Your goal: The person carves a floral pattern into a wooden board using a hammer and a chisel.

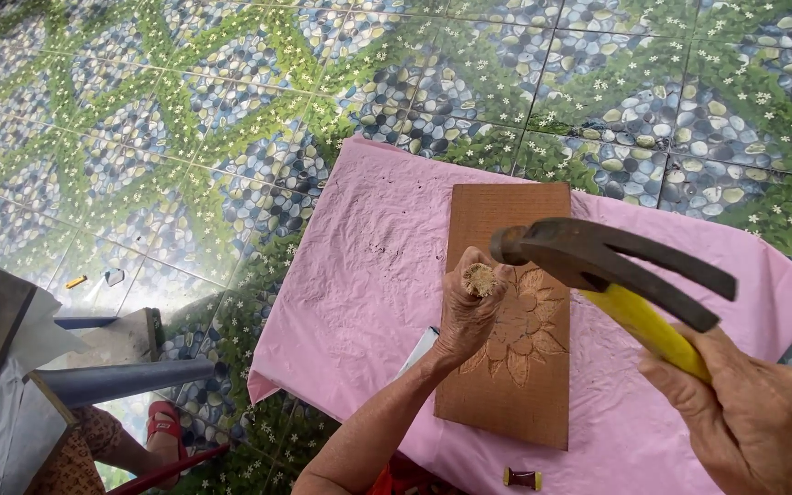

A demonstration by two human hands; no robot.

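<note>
Fingers of the left hand [469,307] are curled tight around a wooden-handled chisel [480,280], of which only the frayed, splayed butt end shows above the fist; the blade is hidden below the hand. That fist sits over the carved wooden board [506,385], at the upper left of a sunflower relief [522,335] cut into its middle. The right hand [753,422], at the lower right corner of the view, has its fingers wrapped around the yellow handle of a claw hammer [598,261]. The hammer's dark, rusty head is raised above the board, its round striking face just beside the chisel's butt, its claw pointing toward the right.

The board lies lengthwise on a crumpled pink plastic sheet [368,275], close to the sheet's middle, its far end near the sheet's far edge. A small dark spool [522,478] rests on the sheet near its near edge, just past the board's near right corner. A white flat object [419,350] peeks out from behind the left forearm. The sheet is spread on a floor of pebble-and-grass patterned tiles [231,92]. At the left edge stand a grey metal tube [121,380] and wooden pieces, with a red sandal [165,423] on a foot beneath them.
</note>
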